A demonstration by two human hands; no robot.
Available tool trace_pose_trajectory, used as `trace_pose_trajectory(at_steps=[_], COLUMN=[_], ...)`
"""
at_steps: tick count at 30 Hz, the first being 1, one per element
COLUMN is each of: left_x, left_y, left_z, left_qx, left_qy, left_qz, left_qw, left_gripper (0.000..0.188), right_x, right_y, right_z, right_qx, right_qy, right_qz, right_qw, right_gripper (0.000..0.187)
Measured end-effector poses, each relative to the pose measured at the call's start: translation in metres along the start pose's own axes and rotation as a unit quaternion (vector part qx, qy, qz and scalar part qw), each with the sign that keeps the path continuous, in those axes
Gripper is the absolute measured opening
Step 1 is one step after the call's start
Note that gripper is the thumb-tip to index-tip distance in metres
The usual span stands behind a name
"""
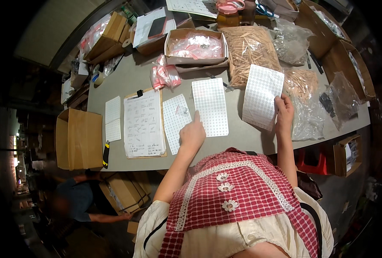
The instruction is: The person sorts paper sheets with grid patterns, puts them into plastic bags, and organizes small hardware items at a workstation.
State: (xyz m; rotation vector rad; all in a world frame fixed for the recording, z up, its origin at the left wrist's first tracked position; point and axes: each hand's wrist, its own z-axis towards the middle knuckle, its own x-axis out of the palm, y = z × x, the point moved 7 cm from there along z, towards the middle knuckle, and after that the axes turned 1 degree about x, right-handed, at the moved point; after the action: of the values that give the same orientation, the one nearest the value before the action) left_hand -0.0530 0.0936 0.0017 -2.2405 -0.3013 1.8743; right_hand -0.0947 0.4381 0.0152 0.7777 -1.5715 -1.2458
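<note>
My right hand grips a white sheet of small round stickers by its right edge, raised and tilted over the table. My left hand holds nothing; its index finger stretches out and rests at the left edge of a second sticker sheet lying flat, while the other fingers are curled. Beside it, partly under that hand, lies a third dotted sheet with a small shiny piece on it. Left of these is a clipboard bearing papers with sketches and handwriting.
A bag of wooden dowels and a box of small plastic bags stand at the back. Clear bags lie right. An open carton and a yellow-black utility knife are left. Another person is at lower left.
</note>
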Motion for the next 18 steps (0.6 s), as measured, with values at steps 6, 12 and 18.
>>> trace_pose_trajectory(at_steps=[6, 12, 18], left_x=[-0.003, 0.014, 0.022], left_y=[-0.015, -0.039, -0.041], left_z=[-0.002, 0.004, 0.010], left_qx=[0.031, 0.101, 0.123], left_qy=[0.002, 0.009, 0.000], left_qz=[-0.002, 0.005, 0.022], left_qw=[1.000, 0.995, 0.992], left_gripper=[0.057, 0.059, 0.060], right_x=[0.000, 0.009, 0.001], right_y=[0.000, 0.004, 0.001], right_z=[-0.001, -0.006, -0.004], right_qx=[0.002, 0.014, 0.014], right_qy=[-0.007, 0.003, -0.003], right_qz=[0.016, 0.024, 0.023], right_qw=[1.000, 1.000, 1.000], right_gripper=[0.024, 0.021, 0.022])
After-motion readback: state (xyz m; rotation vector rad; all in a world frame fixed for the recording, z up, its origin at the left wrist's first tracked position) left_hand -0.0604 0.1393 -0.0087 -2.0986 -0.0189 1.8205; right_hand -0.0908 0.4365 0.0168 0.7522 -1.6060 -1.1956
